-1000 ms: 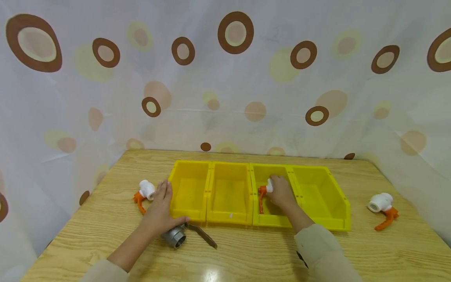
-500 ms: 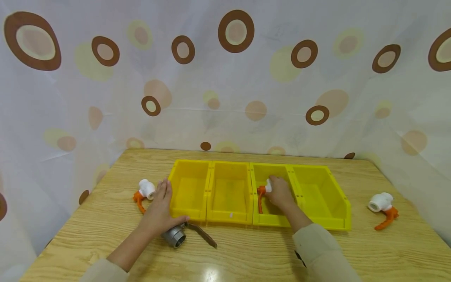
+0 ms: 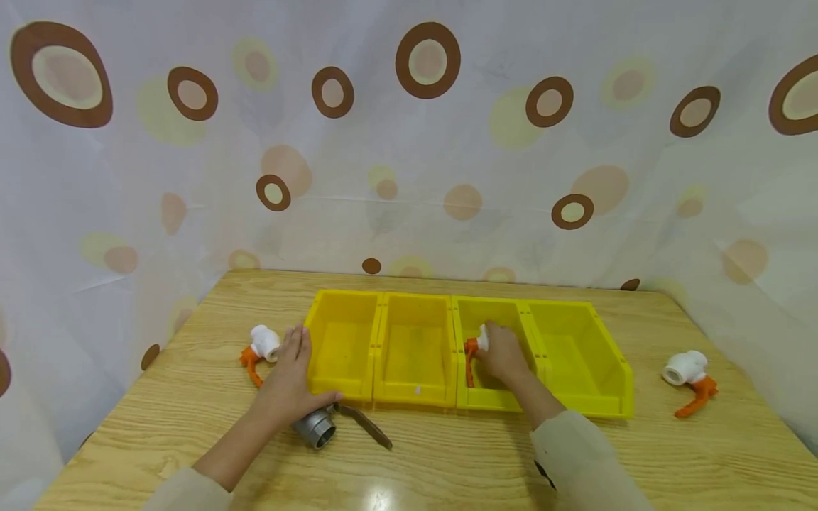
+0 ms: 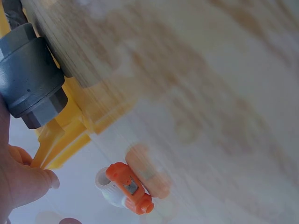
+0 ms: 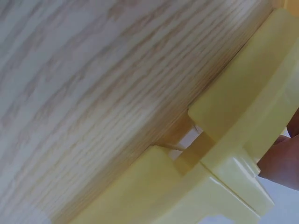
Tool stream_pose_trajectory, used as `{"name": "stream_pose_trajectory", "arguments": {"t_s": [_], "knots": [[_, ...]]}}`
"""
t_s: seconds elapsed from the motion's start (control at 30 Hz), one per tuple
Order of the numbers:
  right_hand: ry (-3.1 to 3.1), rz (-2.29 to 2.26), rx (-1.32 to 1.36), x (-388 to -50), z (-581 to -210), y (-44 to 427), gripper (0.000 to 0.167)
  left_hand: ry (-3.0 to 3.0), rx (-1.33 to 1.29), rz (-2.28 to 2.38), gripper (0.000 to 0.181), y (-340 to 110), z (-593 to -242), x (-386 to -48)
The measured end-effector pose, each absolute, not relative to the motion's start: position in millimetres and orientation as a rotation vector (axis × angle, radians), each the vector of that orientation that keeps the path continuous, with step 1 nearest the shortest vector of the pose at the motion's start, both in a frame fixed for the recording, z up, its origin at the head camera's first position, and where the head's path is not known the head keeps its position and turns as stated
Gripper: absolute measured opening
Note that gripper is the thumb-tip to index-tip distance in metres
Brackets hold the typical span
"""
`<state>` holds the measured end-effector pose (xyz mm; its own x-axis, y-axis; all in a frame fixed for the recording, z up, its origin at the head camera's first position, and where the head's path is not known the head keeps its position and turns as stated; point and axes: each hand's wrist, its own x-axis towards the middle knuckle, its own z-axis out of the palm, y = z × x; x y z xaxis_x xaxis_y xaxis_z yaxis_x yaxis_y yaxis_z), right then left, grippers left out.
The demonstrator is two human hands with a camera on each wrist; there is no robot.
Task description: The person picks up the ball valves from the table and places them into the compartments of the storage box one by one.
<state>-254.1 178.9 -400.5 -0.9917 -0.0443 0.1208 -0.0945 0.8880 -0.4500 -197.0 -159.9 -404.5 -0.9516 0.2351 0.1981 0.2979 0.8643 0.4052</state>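
Note:
In the head view, my right hand (image 3: pixel 506 351) reaches into the third yellow bin (image 3: pixel 486 402) from the left. It holds a white plastic ball valve (image 3: pixel 483 338) with an orange lever; the curled fingers partly hide the valve's body. My left hand (image 3: pixel 287 387) rests against the left side of the leftmost bin (image 3: pixel 341 389), fingers straight and thumb spread along the front. Under that thumb lies a metal ball valve (image 3: pixel 316 428) with a long dark lever, its body also close up in the left wrist view. The right wrist view shows mainly bin edges (image 5: pixel 233 135).
Another white valve with orange lever (image 3: pixel 265 343) lies left of the bins, and a similar valve (image 3: pixel 686 369) lies at the table's right. The joined bins stand on a wooden table (image 3: pixel 447 461). A patterned curtain (image 3: pixel 409 156) hangs behind.
My right hand and the orange-levered valve have shifted very slightly left within the third bin. The left hand stays in place, and the loose valves and bins look unmoved.

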Motion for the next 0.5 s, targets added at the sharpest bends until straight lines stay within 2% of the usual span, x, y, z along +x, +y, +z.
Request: {"name": "stream_pose_trajectory", "arguments": {"t_s": [0.17,0.5], "knots": [[-2.988,0.671,0.076,-249.0,-395.1,178.8,0.049,-2.909,-0.402,-0.665,0.113,-159.5,-404.7,-196.8],[-2.890,0.923,0.079,-228.9,-374.1,182.1,0.042,-2.902,-0.400,-0.664,0.112,-159.0,-404.4,-196.2]]}}
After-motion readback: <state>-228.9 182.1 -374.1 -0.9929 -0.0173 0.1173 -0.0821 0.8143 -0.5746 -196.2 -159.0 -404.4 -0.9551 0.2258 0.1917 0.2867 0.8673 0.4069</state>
